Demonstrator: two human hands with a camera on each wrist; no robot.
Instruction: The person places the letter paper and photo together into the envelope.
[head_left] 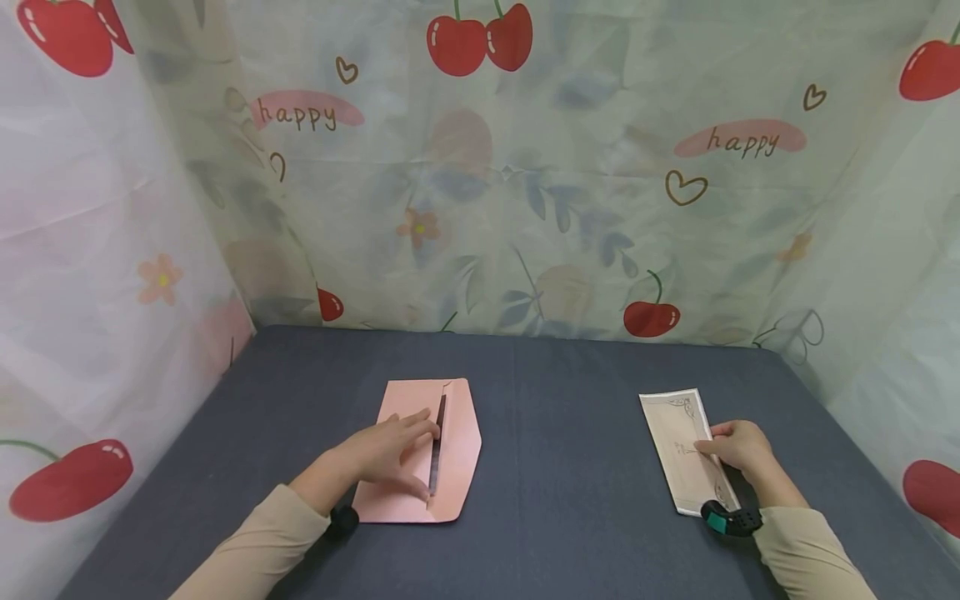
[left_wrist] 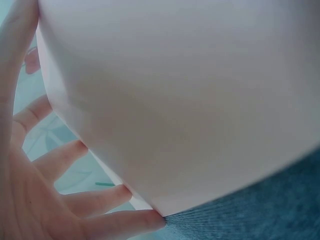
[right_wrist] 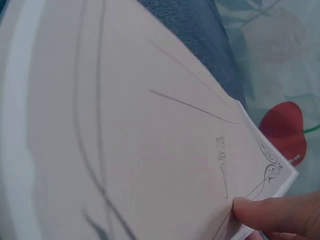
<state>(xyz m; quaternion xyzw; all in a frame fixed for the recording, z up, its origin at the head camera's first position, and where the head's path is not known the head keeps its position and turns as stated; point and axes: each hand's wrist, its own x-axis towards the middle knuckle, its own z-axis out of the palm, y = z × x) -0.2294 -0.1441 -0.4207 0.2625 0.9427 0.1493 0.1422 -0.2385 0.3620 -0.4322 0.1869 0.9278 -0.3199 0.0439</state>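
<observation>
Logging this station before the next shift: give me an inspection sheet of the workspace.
Surface: dark blue-grey table, covered in cloth.
Job's things: pink envelope lying flat, flap open; folded cream card with printed ornament lying to the right.
Clutter: nothing seen.
Hands: left hand rests on the envelope, fingers at its opening; right hand pinches the card's right edge.
Cables: nothing seen; a wrist camera sits on each forearm.
Surroundings: cherry-print curtain on three sides.
</observation>
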